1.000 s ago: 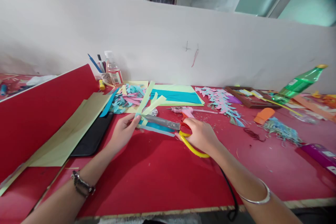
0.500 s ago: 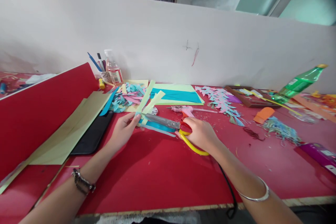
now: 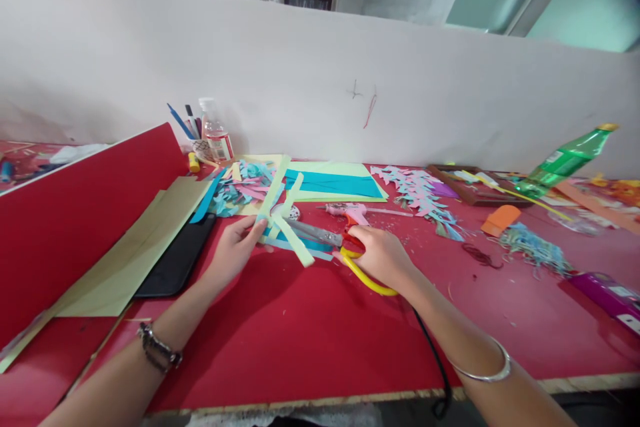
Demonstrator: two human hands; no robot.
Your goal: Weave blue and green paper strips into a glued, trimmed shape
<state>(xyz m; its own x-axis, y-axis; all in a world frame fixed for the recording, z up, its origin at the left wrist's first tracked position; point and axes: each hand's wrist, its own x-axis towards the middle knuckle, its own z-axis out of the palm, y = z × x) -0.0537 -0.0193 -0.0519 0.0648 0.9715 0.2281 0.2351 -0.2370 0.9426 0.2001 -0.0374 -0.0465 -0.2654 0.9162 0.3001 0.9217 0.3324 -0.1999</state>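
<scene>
My left hand [image 3: 236, 245] pinches pale yellow-green paper strips [image 3: 275, 191] between thumb and fingers. One strip points up and away, and another slants down to the right. My right hand [image 3: 381, 255] is wrapped round the yellow and red handles of large scissors [image 3: 320, 235]. Their grey blades point left and meet the strips close to my left fingertips. Beneath the blades lie blue paper strips [image 3: 280, 240] on the red table. A pink glue gun [image 3: 345, 209] rests just behind the scissors.
Colourful paper scraps [image 3: 240, 185] are piled at the back left, before a bottle [image 3: 218, 133] and a pen cup [image 3: 201, 148]. Yellow-green sheets [image 3: 135, 247] overlap a black flat object [image 3: 173, 267] at left. A green bottle [image 3: 565, 161] leans at right, near a brown tray [image 3: 465, 188].
A pale strip end has swung from pointing up right to hanging down right across the blades. Both hands stay in nearly the same place.
</scene>
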